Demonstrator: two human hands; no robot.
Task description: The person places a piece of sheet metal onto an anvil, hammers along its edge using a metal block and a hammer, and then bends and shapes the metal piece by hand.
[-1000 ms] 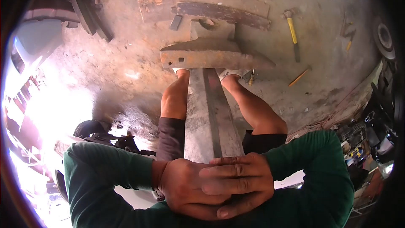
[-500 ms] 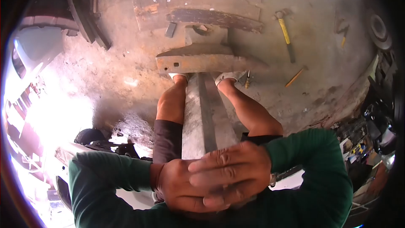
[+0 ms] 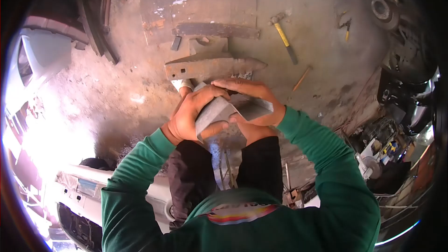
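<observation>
A folded grey sheet-metal channel (image 3: pixel 215 113) is held up between my two hands, one end tilted toward me. My left hand (image 3: pixel 190 117) wraps around its left side, fingers over the top and thumb low near the middle. On the right side, my right hand (image 3: pixel 261 94) grips it, with fingers stretched along the upper edge and the palm behind the right flange. Just beyond the hands lies a rusty anvil (image 3: pixel 210 68) with square and round holes at its left end. Part of the channel's far side is hidden by my fingers.
A yellow-and-black hammer (image 3: pixel 284 40) and a thin wooden-coloured stick (image 3: pixel 302 78) lie on the floor to the right. A small dark block (image 3: pixel 176 43) sits by a worn board (image 3: pixel 212 7). Car parts (image 3: pixel 44 60) stand at left, under strong glare.
My hands were close together near my chest over the long grey metal. Now they are farther forward and apart, gripping the channel's two sides, and the metal has been turned and raised.
</observation>
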